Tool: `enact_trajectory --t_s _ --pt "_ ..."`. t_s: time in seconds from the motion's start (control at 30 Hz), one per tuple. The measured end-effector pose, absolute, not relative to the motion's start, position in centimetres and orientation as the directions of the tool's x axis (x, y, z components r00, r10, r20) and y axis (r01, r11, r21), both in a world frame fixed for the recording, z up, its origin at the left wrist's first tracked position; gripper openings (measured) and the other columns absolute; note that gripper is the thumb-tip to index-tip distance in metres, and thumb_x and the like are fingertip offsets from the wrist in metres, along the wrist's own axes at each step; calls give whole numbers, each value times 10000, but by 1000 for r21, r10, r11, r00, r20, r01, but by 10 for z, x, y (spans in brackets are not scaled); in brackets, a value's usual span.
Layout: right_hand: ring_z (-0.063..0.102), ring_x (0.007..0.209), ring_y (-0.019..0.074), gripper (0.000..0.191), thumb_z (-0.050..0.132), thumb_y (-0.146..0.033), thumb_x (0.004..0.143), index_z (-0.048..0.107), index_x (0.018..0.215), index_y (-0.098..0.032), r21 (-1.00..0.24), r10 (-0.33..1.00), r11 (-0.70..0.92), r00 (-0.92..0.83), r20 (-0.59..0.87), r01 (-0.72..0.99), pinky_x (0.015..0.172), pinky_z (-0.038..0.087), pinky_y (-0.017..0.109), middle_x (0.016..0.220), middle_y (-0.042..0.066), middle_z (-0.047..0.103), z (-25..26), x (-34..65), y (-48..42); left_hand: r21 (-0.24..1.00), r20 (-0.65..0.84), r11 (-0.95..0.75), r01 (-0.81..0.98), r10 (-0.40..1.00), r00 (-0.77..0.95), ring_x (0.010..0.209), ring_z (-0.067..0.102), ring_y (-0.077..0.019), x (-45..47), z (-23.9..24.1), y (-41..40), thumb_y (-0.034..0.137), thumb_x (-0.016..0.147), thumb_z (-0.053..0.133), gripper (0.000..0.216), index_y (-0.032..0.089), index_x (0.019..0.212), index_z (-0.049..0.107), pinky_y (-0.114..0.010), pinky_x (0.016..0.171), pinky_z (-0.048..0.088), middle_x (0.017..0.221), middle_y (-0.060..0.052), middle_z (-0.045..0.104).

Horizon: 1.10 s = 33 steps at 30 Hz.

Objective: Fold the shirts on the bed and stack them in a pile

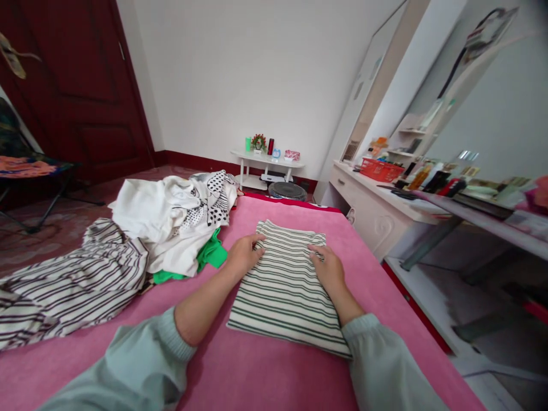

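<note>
A folded cream shirt with dark green stripes [285,285] lies flat on the pink bed cover [257,377]. My left hand [244,254] rests on its left edge near the top, fingers stretched flat along the cloth. On the right half of the shirt lies my right hand [329,267], palm down, fingers together and pointing up the fabric. Both hands press on the shirt and hold nothing. Pale green sleeves cover both forearms.
A heap of clothes lies left of the shirt: a white garment [162,220], a dotted piece [214,200], a green one [209,256], a black-striped cloth [72,285]. A dresser [377,211] with a red basket [381,169] stands right; a small white table [268,162] stands beyond.
</note>
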State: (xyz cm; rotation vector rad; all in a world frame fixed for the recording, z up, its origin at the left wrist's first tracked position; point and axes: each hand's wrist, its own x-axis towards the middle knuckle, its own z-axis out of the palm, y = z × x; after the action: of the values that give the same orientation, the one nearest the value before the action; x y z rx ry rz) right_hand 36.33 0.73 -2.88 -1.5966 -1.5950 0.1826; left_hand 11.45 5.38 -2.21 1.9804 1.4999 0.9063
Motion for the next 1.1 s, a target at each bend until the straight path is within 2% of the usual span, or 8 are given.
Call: enact_trajectory --t_s 0.13,0.3,0.43,0.63,0.73,0.83,0.97,1.1 --pt "579 1046 217 352 475 -249 796 673 1074 -162 -674 821 321 159 548 666 977 424 376 1081 89 652 -26 370 19 608 338 -358 708 924 177 862 601 -188 115 -7 48 196 802 531 369 241 1147 654 -306 816 469 1015 -42 650" --pt "588 974 253 348 533 -292 742 686 1019 -148 -638 862 147 218 457 756 907 464 415 1042 114 649 -34 381 27 285 378 -440 852 868 322 1230 430 -285 127 22 21 210 782 576 342 202 1114 656 -406 1013 373 1337 -106 475" --pt "580 1017 246 354 485 -292 791 669 1055 -144 -598 857 172 181 483 783 931 457 399 1092 118 637 -38 385 26 334 237 -612 716 790 565 1325 355 -287 150 14 2 455 877 473 522 129 1279 537 -406 1105 268 1428 -159 405" --pt "350 1315 300 466 445 -263 854 521 1300 -151 -355 878 61 119 464 933 1088 264 501 1414 125 438 -18 364 10 325 187 -597 733 801 569 1430 104 -305 162 -22 -6 630 886 305 683 227 1436 340 -525 1141 88 1549 -95 198" --pt "259 1382 248 478 383 -256 901 448 1368 -181 -291 883 263 -107 458 920 1134 185 477 1480 71 359 -7 341 1 310 200 -610 729 791 578 1431 101 -301 160 -23 -5 632 888 283 688 225 1441 333 -526 1141 87 1550 -95 191" --pt "248 1394 213 495 290 -361 961 384 1414 -187 -316 918 363 -279 280 876 1142 182 446 1488 62 349 -13 331 4 306 187 -614 727 788 587 1432 103 -297 159 -20 -3 608 897 288 675 198 1428 362 -522 1143 93 1547 -102 197" --pt "152 1422 258 589 246 -513 958 283 1464 -213 -264 982 157 -122 144 952 1130 150 521 1543 58 208 -28 346 21 321 163 -563 762 825 541 1430 99 -312 157 -18 4 664 857 329 708 256 1435 349 -543 1135 83 1550 -69 200" --pt "174 1415 263 599 236 -521 958 263 1471 -213 -212 993 37 -13 114 977 1121 166 521 1542 80 207 -29 360 39 308 153 -537 785 842 517 1431 84 -320 157 -22 11 704 824 341 742 293 1442 328 -548 1131 59 1555 -54 186"
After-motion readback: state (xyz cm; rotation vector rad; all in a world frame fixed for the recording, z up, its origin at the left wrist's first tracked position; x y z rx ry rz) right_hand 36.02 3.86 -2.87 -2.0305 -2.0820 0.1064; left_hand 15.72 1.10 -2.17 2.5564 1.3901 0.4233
